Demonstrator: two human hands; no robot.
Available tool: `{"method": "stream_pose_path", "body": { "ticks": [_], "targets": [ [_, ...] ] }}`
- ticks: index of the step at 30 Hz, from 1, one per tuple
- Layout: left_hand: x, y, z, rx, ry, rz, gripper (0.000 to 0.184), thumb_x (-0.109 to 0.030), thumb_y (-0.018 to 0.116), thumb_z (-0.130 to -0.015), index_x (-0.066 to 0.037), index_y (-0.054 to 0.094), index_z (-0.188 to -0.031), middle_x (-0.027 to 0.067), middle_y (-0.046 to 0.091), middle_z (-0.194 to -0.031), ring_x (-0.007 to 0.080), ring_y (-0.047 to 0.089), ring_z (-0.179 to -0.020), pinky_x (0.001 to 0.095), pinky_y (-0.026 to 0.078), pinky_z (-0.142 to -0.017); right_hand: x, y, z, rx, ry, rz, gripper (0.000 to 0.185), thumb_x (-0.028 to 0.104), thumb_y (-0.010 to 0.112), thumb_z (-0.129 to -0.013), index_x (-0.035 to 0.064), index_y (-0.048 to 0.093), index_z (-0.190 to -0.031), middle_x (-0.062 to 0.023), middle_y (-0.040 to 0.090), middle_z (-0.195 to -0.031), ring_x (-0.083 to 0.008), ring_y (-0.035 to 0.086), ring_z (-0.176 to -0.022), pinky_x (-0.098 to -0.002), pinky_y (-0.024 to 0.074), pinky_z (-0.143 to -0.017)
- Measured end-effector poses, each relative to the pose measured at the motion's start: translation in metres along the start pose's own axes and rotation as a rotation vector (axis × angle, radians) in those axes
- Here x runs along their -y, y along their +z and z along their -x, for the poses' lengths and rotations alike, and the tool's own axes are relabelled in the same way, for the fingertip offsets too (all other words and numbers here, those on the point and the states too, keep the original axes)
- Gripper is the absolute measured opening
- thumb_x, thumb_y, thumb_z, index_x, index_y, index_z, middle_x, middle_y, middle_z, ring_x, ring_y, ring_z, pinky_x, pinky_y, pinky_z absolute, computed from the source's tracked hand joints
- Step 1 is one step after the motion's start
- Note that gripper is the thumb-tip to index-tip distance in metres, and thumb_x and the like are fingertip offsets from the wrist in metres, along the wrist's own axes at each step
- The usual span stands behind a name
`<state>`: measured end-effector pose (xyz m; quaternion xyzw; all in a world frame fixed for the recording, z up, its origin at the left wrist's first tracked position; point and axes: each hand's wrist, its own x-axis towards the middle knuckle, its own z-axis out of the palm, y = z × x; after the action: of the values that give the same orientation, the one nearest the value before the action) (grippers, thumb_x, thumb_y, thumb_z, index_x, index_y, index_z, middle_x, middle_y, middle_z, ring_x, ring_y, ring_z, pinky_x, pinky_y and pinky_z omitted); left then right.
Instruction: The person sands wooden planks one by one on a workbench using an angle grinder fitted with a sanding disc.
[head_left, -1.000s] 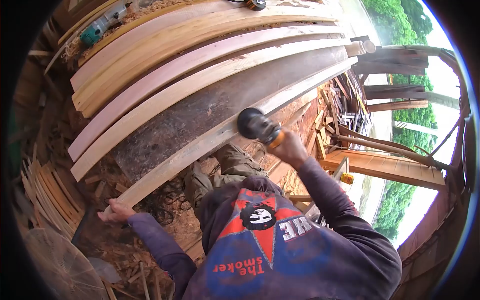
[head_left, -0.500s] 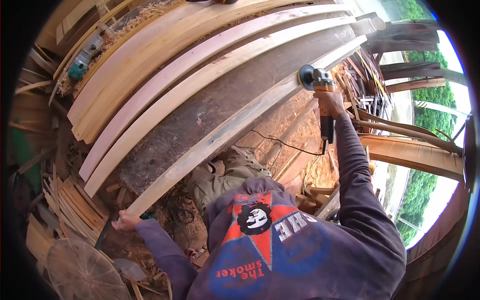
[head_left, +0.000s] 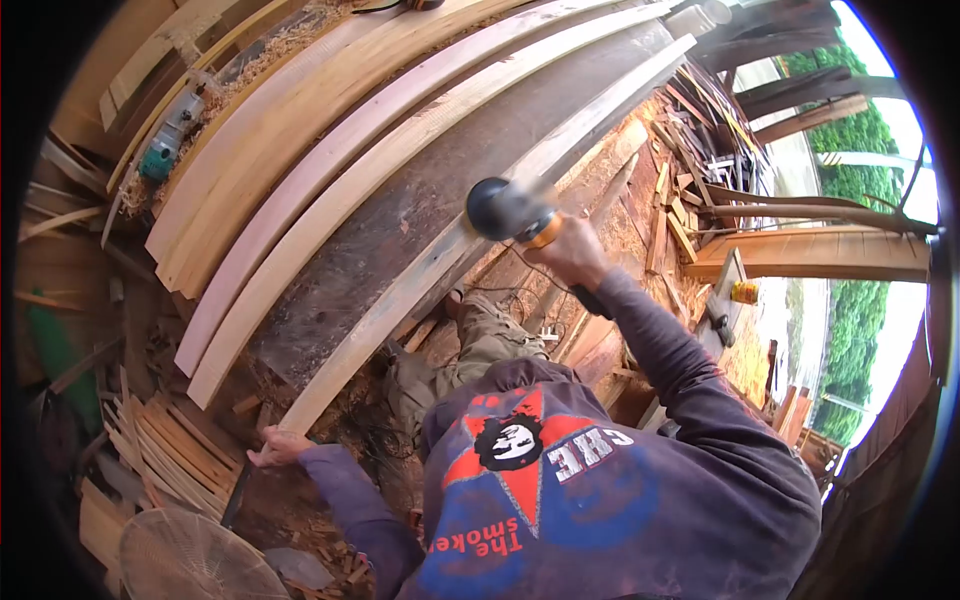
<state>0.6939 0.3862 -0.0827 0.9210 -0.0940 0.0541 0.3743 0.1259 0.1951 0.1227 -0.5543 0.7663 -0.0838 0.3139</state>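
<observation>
My right hand (head_left: 575,255) is wrapped round the body of an angle grinder (head_left: 540,228). Its round dark sanding disc (head_left: 490,208) is at the long wooden plank (head_left: 385,310), near the plank's middle; the grinder's head is smeared by motion. At the plank's near-left end, my left hand (head_left: 278,447) is closed round the wood. The plank lies along the near edge of a dark, dusty workbench (head_left: 370,235). Part of the grinder's handle is hidden behind my right hand and sleeve.
Several curved boards (head_left: 330,250) lie on the far side of the bench. A teal power tool (head_left: 165,145) rests among shavings at the upper left. Wood strips (head_left: 175,455) and a round mesh cover (head_left: 195,560) are at lower left; offcuts lie to the right.
My right hand has brought the grinder along the plank, from near its far-right end toward the middle and closer to me. My left hand stays on the plank's end. The view has shifted slightly.
</observation>
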Motion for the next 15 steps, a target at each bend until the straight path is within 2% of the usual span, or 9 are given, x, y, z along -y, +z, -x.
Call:
{"method": "stream_pose_path", "body": {
  "ticks": [2,4,6,8,10,11,13,15],
  "targets": [
    [-0.026,-0.010,0.011,0.042,-0.094,0.156,0.078,-0.018,0.074,-0.074,-0.002,0.048,-0.146,0.0228,0.044,-0.127,0.0381,0.054,-0.111,0.0538,0.049,-0.092,0.028,0.022,0.025,0.040,-0.036,-0.025,0.040,0.030,0.084,-0.075,-0.0009,0.074,-0.099,-0.0199,0.076,-0.084,-0.0293,0.078,-0.079,-0.0419,0.0628,-0.076],
    [-0.030,-0.012,0.015,0.075,-0.127,0.243,0.075,-0.017,0.074,-0.076,-0.003,0.049,-0.145,0.0224,0.041,-0.127,0.0389,0.054,-0.109,0.0541,0.050,-0.093,0.057,0.046,0.047,0.063,-0.038,-0.052,0.041,0.029,0.087,-0.075,0.0023,0.074,-0.103,-0.0152,0.077,-0.086,-0.0266,0.077,-0.078,-0.0409,0.0616,-0.073],
    [-0.014,-0.009,0.009,0.022,0.001,-0.037,0.072,-0.018,0.074,-0.077,-0.005,0.051,-0.144,0.0235,0.042,-0.126,0.0388,0.052,-0.111,0.0554,0.049,-0.091,0.085,0.068,0.062,0.202,-0.067,0.068,0.044,0.034,0.085,-0.078,0.0048,0.074,-0.108,-0.0189,0.077,-0.087,-0.0330,0.078,-0.078,-0.0446,0.0618,-0.073],
    [-0.016,-0.012,0.009,0.035,0.012,-0.028,0.071,-0.022,0.075,-0.077,-0.006,0.052,-0.142,0.0259,0.041,-0.129,0.0399,0.048,-0.116,0.0583,0.047,-0.095,0.108,0.095,0.078,0.244,-0.141,0.024,0.047,0.039,0.083,-0.078,0.0068,0.073,-0.112,-0.0204,0.076,-0.086,-0.0369,0.077,-0.079,-0.0467,0.0619,-0.073],
    [-0.016,-0.011,0.007,0.023,0.009,-0.037,0.069,-0.026,0.075,-0.077,-0.006,0.054,-0.141,0.0266,0.041,-0.132,0.0415,0.044,-0.121,0.0594,0.043,-0.100,0.129,0.113,0.089,0.275,-0.144,-0.021,0.039,0.029,0.079,-0.077,0.0084,0.074,-0.109,-0.0217,0.077,-0.090,-0.0383,0.077,-0.085,-0.0489,0.0626,-0.078],
    [-0.024,-0.013,0.008,0.029,-0.084,-0.133,0.069,-0.032,0.075,-0.076,-0.007,0.057,-0.139,0.0270,0.041,-0.135,0.0438,0.043,-0.124,0.0598,0.040,-0.104,0.133,0.111,0.089,0.261,-0.129,-0.028,0.039,0.029,0.079,-0.077,0.0084,0.074,-0.109,-0.0217,0.077,-0.090,-0.0383,0.077,-0.085,-0.0489,0.0626,-0.078],
    [-0.015,-0.015,0.006,0.029,-0.055,-0.138,0.069,-0.033,0.075,-0.076,-0.008,0.057,-0.139,0.0267,0.042,-0.135,0.0442,0.043,-0.124,0.0596,0.040,-0.104,0.142,0.101,0.087,0.347,-0.149,0.146,0.042,0.031,0.080,-0.077,0.0079,0.074,-0.111,-0.0206,0.077,-0.090,-0.0371,0.078,-0.085,-0.0479,0.0629,-0.079],
    [-0.019,-0.010,0.006,0.020,-0.056,-0.141,0.070,-0.035,0.074,-0.077,-0.009,0.058,-0.139,0.0263,0.043,-0.136,0.0448,0.044,-0.124,0.0597,0.040,-0.104,0.127,0.069,0.072,0.332,-0.143,0.104,0.043,0.032,0.081,-0.077,0.0065,0.074,-0.111,-0.0197,0.077,-0.091,-0.0357,0.078,-0.084,-0.0469,0.0632,-0.078]
  ]
}}
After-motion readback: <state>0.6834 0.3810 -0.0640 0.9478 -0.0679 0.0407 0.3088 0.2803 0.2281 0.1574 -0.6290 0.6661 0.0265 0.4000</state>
